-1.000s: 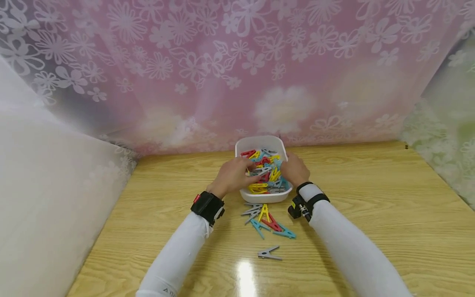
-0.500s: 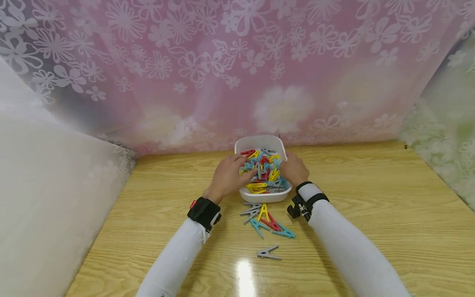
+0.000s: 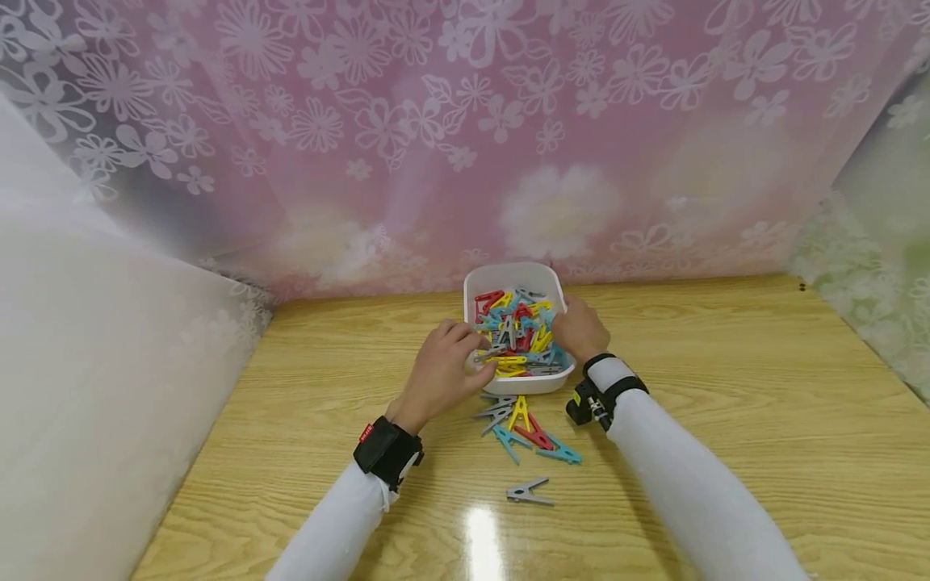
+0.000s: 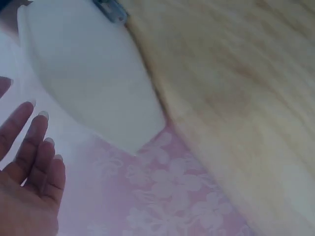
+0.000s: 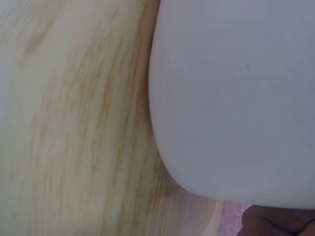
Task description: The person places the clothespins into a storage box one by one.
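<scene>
A white plastic box (image 3: 523, 386) holds a heap of red, yellow, blue and grey clothespins. At its right wall, my right hand (image 3: 581, 329) grips the rim; curled fingers (image 5: 275, 220) show at the bottom of the right wrist view. My left hand (image 3: 443, 371) hovers at the box's left front corner, thumb and fingers spread apart. In the left wrist view its fingers (image 4: 34, 142) are loosely extended beside the box wall (image 4: 93, 73). A grey clothespin (image 3: 492, 353) shows in the gap between thumb and fingertips in the head view.
In front of the box lie several loose clothespins, among them a yellow one (image 3: 520, 413), a red one (image 3: 536, 434) and a blue one (image 3: 559, 452). A single grey clothespin (image 3: 529, 491) lies nearer on the wooden table (image 3: 690, 339). A pink flowered curtain (image 3: 407, 161) hangs behind.
My left hand has drawn back from over the clothespins toward the box's left front corner. A grey clothespin in the heap now lies turned differently. The right hand stays at the rim.
</scene>
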A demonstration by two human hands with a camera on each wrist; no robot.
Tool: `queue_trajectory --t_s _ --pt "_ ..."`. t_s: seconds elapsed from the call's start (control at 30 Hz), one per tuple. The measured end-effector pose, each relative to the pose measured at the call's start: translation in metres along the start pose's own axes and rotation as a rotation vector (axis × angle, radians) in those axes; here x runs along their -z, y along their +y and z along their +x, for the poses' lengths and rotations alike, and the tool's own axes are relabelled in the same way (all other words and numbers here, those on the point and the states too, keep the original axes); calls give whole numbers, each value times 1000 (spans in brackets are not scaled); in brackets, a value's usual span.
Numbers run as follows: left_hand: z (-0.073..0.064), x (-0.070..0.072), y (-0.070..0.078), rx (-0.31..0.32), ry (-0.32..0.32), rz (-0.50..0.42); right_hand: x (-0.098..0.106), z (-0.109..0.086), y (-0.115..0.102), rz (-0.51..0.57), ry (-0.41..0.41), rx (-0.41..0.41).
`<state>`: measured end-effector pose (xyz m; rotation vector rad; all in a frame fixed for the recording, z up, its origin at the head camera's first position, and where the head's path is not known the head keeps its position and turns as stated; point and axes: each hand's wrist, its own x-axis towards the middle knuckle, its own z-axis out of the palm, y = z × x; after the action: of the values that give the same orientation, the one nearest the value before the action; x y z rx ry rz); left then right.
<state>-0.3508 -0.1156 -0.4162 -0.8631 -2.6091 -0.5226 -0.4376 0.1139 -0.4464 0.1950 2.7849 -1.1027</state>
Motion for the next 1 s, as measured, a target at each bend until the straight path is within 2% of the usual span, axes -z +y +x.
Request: queue_trajectory --t_s 0.1,0.2,0.27,0.37,0.47,0.6,0.87,1.0 --pt "-6 4 10 -56 100 29 1 0 -1 0 -2 -4" --pt "-12 6 22 -122 100 7 1 -1 -1 -3 -6 -8" --pt "-16 6 31 -179 43 -17 0 -1 -1 -5 -6 -8" --pt "-23 5 44 -226 -106 -57 0 -1 -1 -15 -4 -1" --pt "-29 2 54 -227 -268 -79 0 0 -1 -18 0 6" --pt "-34 -6 65 -226 -414 -37 2 0 -1 -16 -2 9" --pt "-40 -23 86 -243 -546 147 2 -1 -2 -14 -7 20" --pt "-42 -26 92 -276 -562 226 2 -2 -2 -2 -5 25"
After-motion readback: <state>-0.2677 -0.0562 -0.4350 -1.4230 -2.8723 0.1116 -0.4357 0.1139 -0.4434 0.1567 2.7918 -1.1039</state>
